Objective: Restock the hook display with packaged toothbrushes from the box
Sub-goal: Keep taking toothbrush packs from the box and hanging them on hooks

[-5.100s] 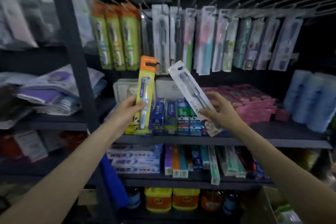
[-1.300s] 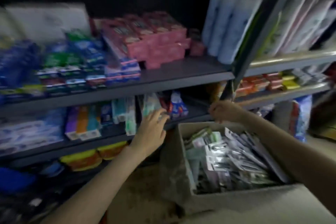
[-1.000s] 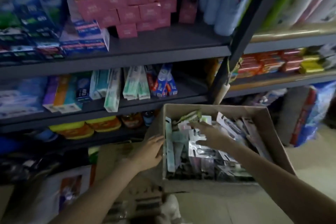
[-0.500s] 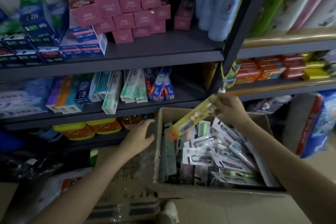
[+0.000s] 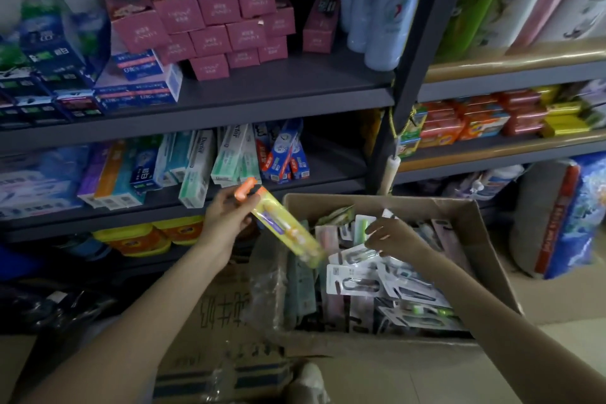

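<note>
Your left hand (image 5: pixel 226 218) is gripping the yellow toothbrush pack (image 5: pixel 284 229) so your right hand (image 5: pixel 392 234), fingers loosely bent and holding nothing, is free for the box (image 5: pixel 485 259).

Pink boxes (image 5: pixel 210 20) are stacked on the upper shelf (image 5: pixel 278 92), beside pale blue rolls (image 5: pixel 383 3). Toothpaste cartons (image 5: pixel 196 167) stand on the shelf below. Yellow tubs (image 5: pixel 144 239) occupy the lowest level.

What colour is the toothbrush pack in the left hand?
Yellow with an orange top, seen in the head view: the toothbrush pack is held by the left hand.
</note>
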Available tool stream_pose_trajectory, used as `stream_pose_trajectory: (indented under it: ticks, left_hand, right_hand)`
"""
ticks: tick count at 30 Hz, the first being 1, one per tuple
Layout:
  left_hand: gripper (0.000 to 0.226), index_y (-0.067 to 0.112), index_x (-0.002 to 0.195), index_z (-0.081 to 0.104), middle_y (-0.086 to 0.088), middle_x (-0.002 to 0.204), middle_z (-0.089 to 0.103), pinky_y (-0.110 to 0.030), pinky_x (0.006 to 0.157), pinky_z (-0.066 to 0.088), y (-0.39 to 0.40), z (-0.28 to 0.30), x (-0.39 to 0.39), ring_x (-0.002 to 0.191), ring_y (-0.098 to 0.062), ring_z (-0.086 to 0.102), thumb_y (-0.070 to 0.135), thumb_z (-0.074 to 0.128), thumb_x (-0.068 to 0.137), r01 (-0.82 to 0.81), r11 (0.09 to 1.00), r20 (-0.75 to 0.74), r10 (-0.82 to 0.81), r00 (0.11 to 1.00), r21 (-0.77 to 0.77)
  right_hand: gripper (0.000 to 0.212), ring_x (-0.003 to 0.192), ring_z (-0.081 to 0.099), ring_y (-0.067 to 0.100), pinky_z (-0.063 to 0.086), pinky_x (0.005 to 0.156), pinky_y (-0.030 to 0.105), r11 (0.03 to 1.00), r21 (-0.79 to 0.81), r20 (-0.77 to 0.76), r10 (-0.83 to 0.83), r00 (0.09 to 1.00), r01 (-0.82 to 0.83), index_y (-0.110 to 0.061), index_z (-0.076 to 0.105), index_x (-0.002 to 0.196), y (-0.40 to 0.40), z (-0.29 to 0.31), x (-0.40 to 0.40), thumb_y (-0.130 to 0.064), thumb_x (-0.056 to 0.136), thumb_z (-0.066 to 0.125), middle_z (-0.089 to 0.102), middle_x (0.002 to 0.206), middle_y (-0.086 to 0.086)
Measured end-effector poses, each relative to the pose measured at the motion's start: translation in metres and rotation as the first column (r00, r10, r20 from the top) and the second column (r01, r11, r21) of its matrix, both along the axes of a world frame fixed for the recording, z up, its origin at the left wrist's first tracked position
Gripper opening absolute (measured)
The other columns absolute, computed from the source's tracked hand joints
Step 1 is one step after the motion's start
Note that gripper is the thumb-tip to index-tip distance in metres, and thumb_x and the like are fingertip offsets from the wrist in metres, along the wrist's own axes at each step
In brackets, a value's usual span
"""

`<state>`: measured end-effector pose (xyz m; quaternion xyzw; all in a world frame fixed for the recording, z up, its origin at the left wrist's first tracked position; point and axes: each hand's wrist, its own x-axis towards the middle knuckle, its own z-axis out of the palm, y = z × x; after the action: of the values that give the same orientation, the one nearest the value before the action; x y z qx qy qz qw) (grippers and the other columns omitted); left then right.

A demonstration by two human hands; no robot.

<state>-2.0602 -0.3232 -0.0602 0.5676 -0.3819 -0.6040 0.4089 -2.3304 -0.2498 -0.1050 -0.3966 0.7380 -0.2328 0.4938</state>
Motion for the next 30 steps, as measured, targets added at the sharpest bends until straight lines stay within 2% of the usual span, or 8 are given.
stream_pose_trajectory:
  ticks: [4,6,9,14,19,25,27,30]
  left_hand:
    - [0.007,0.018,0.088,0.065,0.002,0.077,0.062,-0.021,0.065,0.040,-0.001,0.008,0.024,0.066,-0.005,0.056,0.012,0.061,0.088,-0.088,0.996,-0.014,0.088,0.996,-0.004]
    - [0.006,0.017,0.088,0.065,0.003,0.074,0.061,-0.021,0.066,0.042,0.000,0.009,0.034,0.055,0.000,0.055,0.013,0.061,0.088,-0.115,0.993,-0.005,0.115,0.993,-0.002]
    - [0.007,0.019,0.089,0.066,0.002,0.079,0.062,-0.020,0.068,0.043,0.001,0.008,0.050,0.062,-0.002,0.056,0.015,0.061,0.088,-0.135,0.991,0.011,0.135,0.991,-0.003]
    - [0.008,0.021,0.088,0.067,0.001,0.083,0.065,-0.020,0.070,0.045,0.003,0.003,0.068,0.078,-0.011,0.057,0.016,0.062,0.087,-0.164,0.986,0.045,0.163,0.986,0.016]
    - [0.007,0.022,0.089,0.065,0.001,0.086,0.064,-0.020,0.072,0.044,0.006,0.003,0.074,0.081,-0.012,0.056,0.016,0.061,0.087,-0.162,0.987,0.064,0.162,0.985,-0.001]
    - [0.015,0.016,0.100,0.067,-0.001,0.089,0.065,-0.022,0.073,0.048,-0.002,0.004,0.075,0.082,-0.015,0.055,0.018,0.062,0.087,-0.137,0.991,0.031,0.137,0.990,0.006]
    - [0.015,0.017,0.102,0.066,0.000,0.089,0.065,-0.022,0.073,0.047,-0.005,0.007,0.071,0.083,-0.012,0.059,0.018,0.059,0.089,-0.123,0.992,-0.005,0.122,0.992,-0.006]
    - [0.010,0.021,0.099,0.063,0.001,0.091,0.064,-0.027,0.078,0.047,-0.016,0.017,0.059,0.087,-0.015,0.060,0.019,0.055,0.092,-0.116,0.990,-0.019,0.115,0.993,-0.080]
  right_hand:
    - [0.013,0.067,0.060,0.017,0.051,0.075,0.037,0.991,-0.044,-0.002,0.125,0.992,-0.125,-0.002,0.063,0.090,-0.015,-0.023,0.042,0.006,0.081,0.061,0.064,0.077,0.012]
    - [0.016,0.085,0.061,0.013,0.048,0.082,0.030,0.949,0.026,-0.088,0.316,0.945,-0.315,-0.004,0.063,0.102,-0.019,-0.033,0.073,-0.004,0.087,0.058,0.064,0.097,0.010]
    - [0.039,0.120,0.050,0.029,0.039,0.094,0.029,0.844,0.161,-0.287,0.536,0.794,-0.512,-0.002,0.044,0.130,-0.016,-0.061,0.115,-0.013,0.093,0.050,0.051,0.130,0.016]
    - [0.059,0.134,0.023,0.045,0.032,0.107,0.047,0.821,0.354,-0.459,0.570,0.681,-0.448,-0.010,0.016,0.145,-0.011,-0.091,0.157,-0.004,0.093,0.043,0.011,0.149,0.025]
    - [0.063,0.126,0.040,0.035,0.043,0.097,0.040,0.887,0.286,-0.541,0.462,0.703,-0.363,-0.013,0.021,0.141,-0.018,-0.097,0.160,-0.003,0.087,0.053,0.029,0.141,0.021]
    - [0.043,0.099,0.057,0.032,0.036,0.066,0.026,0.997,-0.065,-0.208,0.037,0.977,-0.051,-0.005,0.038,0.124,-0.031,-0.055,0.124,0.001,0.084,0.054,0.059,0.103,0.012]
    - [0.034,0.086,0.059,0.028,0.041,0.061,0.024,0.986,-0.132,0.033,-0.095,0.995,0.099,-0.006,0.042,0.112,-0.030,-0.024,0.111,0.006,0.083,0.056,0.057,0.087,0.006]
    - [0.028,0.075,0.059,0.023,0.050,0.058,0.023,0.962,-0.194,0.304,-0.125,0.944,0.190,-0.001,0.054,0.111,-0.027,0.031,0.097,0.011,0.086,0.052,0.062,0.086,0.012]
